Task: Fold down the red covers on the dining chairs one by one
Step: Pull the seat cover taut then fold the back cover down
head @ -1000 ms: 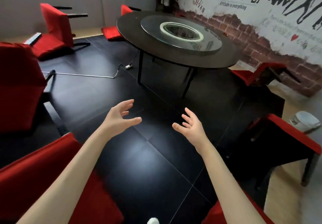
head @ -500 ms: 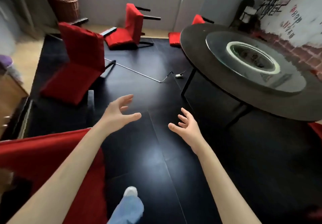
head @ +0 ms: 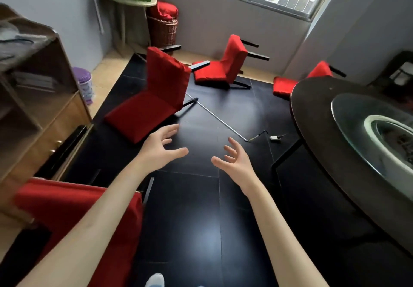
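Several dining chairs in red covers lie tipped on the black floor. The nearest tipped chair (head: 154, 94) is ahead on the left, a second chair (head: 223, 67) lies behind it, and a third chair (head: 297, 81) pokes out past the table. Another red-covered chair (head: 67, 208) sits under my left forearm at the lower left. My left hand (head: 159, 149) and my right hand (head: 237, 164) hang in the air over the floor, fingers spread, holding nothing. The left fingertips are just short of the nearest chair's cover.
A round black table (head: 335, 134) with a glass turntable fills the right side. A wooden cabinet (head: 38, 108) stands on the left. A metal rod with a cable (head: 223, 121) lies across the floor. A wicker basket (head: 163, 27) and a purple bin (head: 86, 83) stand by the far wall.
My view has swung left, from the table and brick wall to the window side with the tipped chairs. Both hands stay raised and spread, and have come closer to the nearest chair.
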